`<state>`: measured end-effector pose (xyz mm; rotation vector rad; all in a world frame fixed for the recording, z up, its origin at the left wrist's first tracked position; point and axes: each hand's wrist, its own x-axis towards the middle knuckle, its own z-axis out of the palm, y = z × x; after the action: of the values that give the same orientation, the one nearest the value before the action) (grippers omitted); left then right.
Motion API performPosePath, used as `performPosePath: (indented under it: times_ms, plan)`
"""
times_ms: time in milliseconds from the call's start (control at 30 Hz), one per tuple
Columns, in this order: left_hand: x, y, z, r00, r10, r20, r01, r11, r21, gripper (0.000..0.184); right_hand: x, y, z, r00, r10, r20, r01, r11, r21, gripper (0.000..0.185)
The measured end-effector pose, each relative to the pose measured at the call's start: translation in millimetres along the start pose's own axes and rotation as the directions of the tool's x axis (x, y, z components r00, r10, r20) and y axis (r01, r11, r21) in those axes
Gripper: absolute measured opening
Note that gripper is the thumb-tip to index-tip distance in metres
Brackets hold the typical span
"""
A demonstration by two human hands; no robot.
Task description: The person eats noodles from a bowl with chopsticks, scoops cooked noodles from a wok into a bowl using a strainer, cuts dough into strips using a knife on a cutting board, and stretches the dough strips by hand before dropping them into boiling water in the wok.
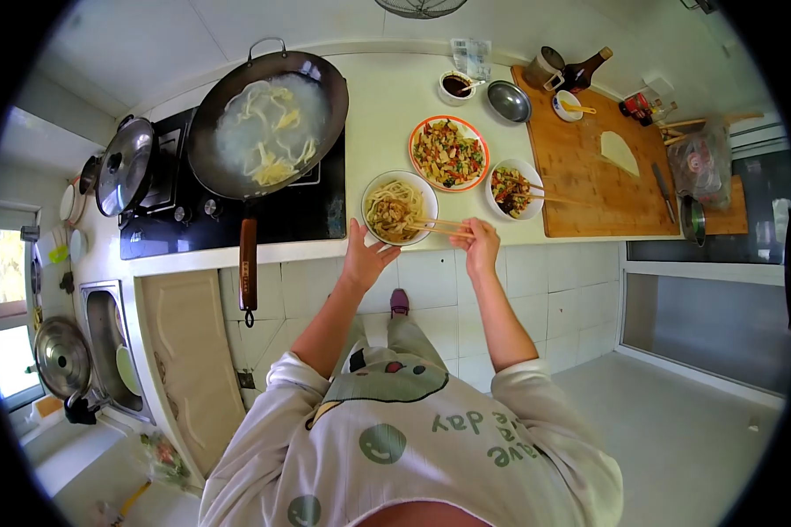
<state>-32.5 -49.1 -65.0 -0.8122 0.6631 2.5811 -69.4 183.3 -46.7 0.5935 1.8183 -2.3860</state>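
Observation:
A white bowl point(431, 207) of noodles with a brown topping point(397, 217) stands at the counter's front edge. My left hand point(365, 259) grips its near left side, thumb and fingers against the wall. Chopsticks point(438, 228) are held in my right hand point(481, 244), closed around them, and their tips reach into the noodles. Just behind is an orange-rimmed plate point(410, 149) of diced, mixed-colour food. To the right, a smaller white bowl point(536, 180) holds chopped vegetables, with another pair of chopsticks point(558, 198) resting across it.
On the left, a wok point(325, 97) of steaming water and noodles sits on the black stove point(325, 211), its wooden handle point(249, 263) sticking out past the counter edge. A cutting board point(580, 176) on the right carries a knife point(664, 189), a dough piece point(620, 153) and a bottle point(586, 70).

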Motion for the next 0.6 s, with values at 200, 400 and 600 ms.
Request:
performPosePath:
  times_ms: [200,400,600]
  plan:
    - [4.2,2.9,-1.2,0.997,-0.009,0.082,0.005,0.999,0.041,0.077,3.4,22.9,23.4,0.993,-0.108,-0.040,0.113,0.982,0.153,0.021]
    - [2.8,6.3,3.1,0.996,-0.005,0.084,0.007,1.000,-0.020,0.079,10.8,-80.9,55.5,0.867,-0.174,0.466,0.447,0.686,-0.574,0.020]
    - [16.6,0.2,-16.7,0.991,0.005,0.130,0.000,0.999,-0.042,0.085,24.4,-95.8,36.1,0.934,-0.019,0.358,0.211,0.837,-0.506,0.023]
